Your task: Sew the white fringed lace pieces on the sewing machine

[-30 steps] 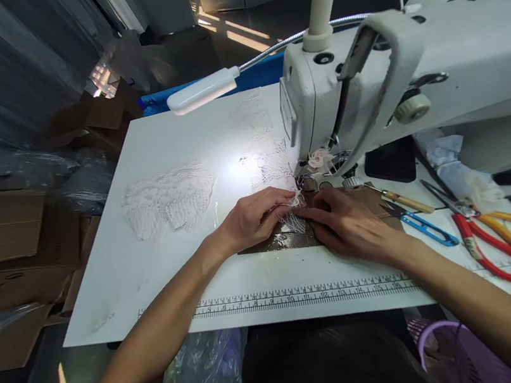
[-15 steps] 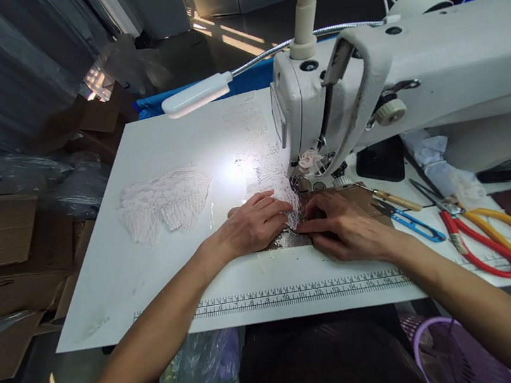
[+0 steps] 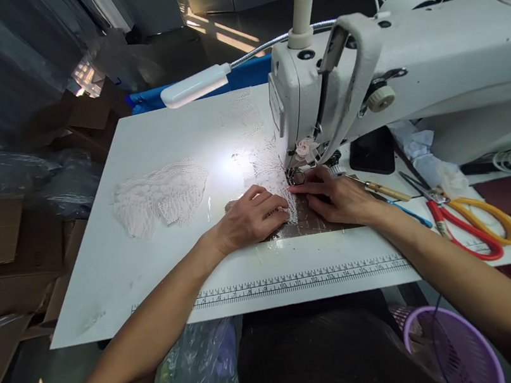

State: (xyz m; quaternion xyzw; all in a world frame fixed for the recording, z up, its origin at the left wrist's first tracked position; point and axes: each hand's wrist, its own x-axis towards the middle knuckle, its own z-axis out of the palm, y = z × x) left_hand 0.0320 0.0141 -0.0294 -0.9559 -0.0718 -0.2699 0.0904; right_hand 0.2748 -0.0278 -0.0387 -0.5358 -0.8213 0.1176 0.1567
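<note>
Left hand point(image 3: 254, 214), loosely curled, and right hand point(image 3: 333, 196), forefinger outstretched, touched white openwork lace fabric point(image 3: 274, 174); whether either gripped was unclear.

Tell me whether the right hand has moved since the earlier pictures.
Yes: the right hand has moved forward, away from the ruler strip and closer in under the sewing machine.
</note>
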